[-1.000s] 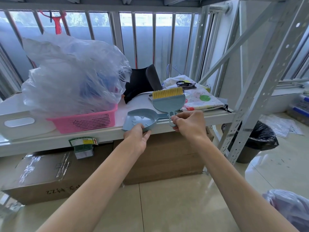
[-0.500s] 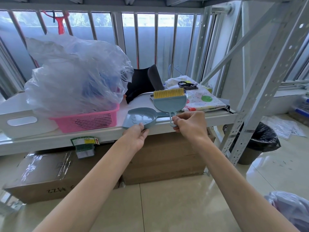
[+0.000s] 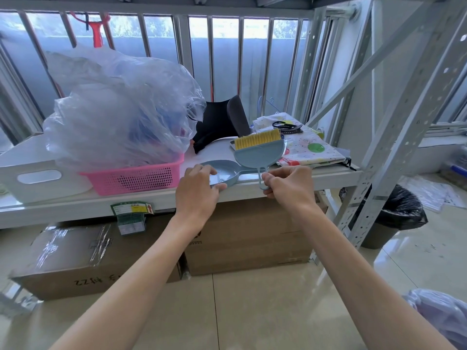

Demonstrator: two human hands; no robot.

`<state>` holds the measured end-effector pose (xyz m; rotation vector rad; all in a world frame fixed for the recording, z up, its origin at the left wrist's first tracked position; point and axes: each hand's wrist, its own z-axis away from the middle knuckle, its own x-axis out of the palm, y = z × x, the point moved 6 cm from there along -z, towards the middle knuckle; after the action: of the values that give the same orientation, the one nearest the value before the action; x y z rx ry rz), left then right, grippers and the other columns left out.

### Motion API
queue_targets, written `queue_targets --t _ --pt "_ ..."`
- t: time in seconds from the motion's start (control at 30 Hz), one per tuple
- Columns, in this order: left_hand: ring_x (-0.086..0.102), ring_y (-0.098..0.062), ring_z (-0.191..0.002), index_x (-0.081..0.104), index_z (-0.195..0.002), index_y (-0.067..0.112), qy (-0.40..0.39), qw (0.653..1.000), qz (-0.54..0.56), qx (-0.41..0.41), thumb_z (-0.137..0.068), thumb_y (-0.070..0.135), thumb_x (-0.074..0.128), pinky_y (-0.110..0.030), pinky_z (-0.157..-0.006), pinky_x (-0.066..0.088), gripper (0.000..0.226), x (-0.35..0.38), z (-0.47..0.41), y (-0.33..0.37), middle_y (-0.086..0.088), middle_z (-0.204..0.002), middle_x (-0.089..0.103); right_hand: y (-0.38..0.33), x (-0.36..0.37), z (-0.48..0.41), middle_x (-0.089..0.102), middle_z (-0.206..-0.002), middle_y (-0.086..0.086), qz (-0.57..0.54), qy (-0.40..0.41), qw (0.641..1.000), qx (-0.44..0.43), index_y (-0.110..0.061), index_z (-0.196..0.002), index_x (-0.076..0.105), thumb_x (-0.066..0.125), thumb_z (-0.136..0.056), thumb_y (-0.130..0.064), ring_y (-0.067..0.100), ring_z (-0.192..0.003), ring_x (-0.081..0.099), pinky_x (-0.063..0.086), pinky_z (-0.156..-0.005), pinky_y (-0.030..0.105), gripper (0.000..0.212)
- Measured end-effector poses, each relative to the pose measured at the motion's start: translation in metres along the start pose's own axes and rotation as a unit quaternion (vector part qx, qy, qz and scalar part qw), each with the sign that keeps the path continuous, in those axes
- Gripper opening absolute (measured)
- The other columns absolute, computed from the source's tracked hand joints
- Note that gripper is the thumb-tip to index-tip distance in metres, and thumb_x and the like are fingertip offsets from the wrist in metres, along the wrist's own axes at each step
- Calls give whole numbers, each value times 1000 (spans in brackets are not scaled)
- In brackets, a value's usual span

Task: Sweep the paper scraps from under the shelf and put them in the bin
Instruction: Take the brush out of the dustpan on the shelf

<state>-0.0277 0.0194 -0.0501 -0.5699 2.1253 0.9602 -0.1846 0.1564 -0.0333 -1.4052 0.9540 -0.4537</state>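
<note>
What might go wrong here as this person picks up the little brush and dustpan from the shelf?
1. The thin handle of the brush seems to cross that of the dustpan, so lifting unevenly might knock one off the shelf.
2. The right hand only pinches the handle's loop; the brush could swing or slip.
3. The bin sits behind the shelf's post, so a loaded dustpan might spill on the way.

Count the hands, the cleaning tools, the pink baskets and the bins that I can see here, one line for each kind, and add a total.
Hands: 2, the left hand and the right hand
Cleaning tools: 2, the dustpan and the brush
Pink baskets: 1, the pink basket
Bins: 1, the bin with a black liner
Total: 6
</note>
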Motion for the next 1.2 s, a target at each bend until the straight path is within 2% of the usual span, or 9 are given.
queue_targets --t 0.1,0.2,0.53,0.77,0.9,1.0,1.1,1.2 --pt "58 -23 -106 70 -110 15 8 1000 -3 8 -91 28 68 -35 -86 46 23 4 -3 -4 -3 -112 68 1 3 0 72 -72 7 -9 -8 1000 12 -5 -87 72 71 -87 -15 15 -58 72 61 -62 27 10" --pt "59 -23 -105 69 -111 14 15 1000 9 3 -92 27 66 -35 -84 45 23 10 -8 -3 -4 -113 67 2 6 1 71 -76 12 -36 -15 999 25 -1 -91 70 70 -87 -13 19 -57 72 58 -56 22 13" --pt "60 -25 -105 64 -119 12 5 1000 -21 10 -93 28 65 -34 -84 44 30 23 -21 -2 -6 -117 66 10 6 0 71 -81 14 -35 -27 998 41 -1 -93 67 68 -89 -13 22 -60 73 61 -59 25 13" --pt "57 -21 -117 58 -129 18 -13 996 -57 68 -96 44 55 -36 -97 43 42 8 -6 -4 -2 -129 63 17 11 4 69 -99 21 -156 -63 980 110 6 -105 60 63 -92 -8 24 -79 75 62 -73 30 19" --pt "54 -19 -125 51 -136 20 -39 995 -63 72 -95 48 52 -35 -102 42 50 -10 9 -14 0 -138 56 9 23 13 70 -98 25 -226 -95 961 129 10 -107 58 62 -92 -6 29 -83 74 61 -75 32 22" --pt "52 -18 -128 48 -140 21 -48 994 -68 76 -95 49 52 -36 -106 41 53 -29 19 -23 2 -141 54 -2 27 18 71 -98 25 -239 -104 959 110 10 -105 58 68 -88 -7 32 -86 73 61 -75 33 26" --pt "53 -16 -126 49 -139 22 -55 993 -77 73 -94 50 52 -35 -105 42 53 -47 27 -40 3 -138 55 -10 24 23 73 -90 19 -146 -103 983 38 0 -103 60 76 -82 -10 27 -79 74 60 -78 35 28" --pt "57 -15 -119 52 -135 23 -66 990 -105 61 -94 50 52 -33 -99 45 49 -63 34 -61 5 -132 59 -19 37 33 74 -87 12 -96 -129 987 -5 -4 -109 62 79 -78 -11 21 -76 74 59 -75 29 36"
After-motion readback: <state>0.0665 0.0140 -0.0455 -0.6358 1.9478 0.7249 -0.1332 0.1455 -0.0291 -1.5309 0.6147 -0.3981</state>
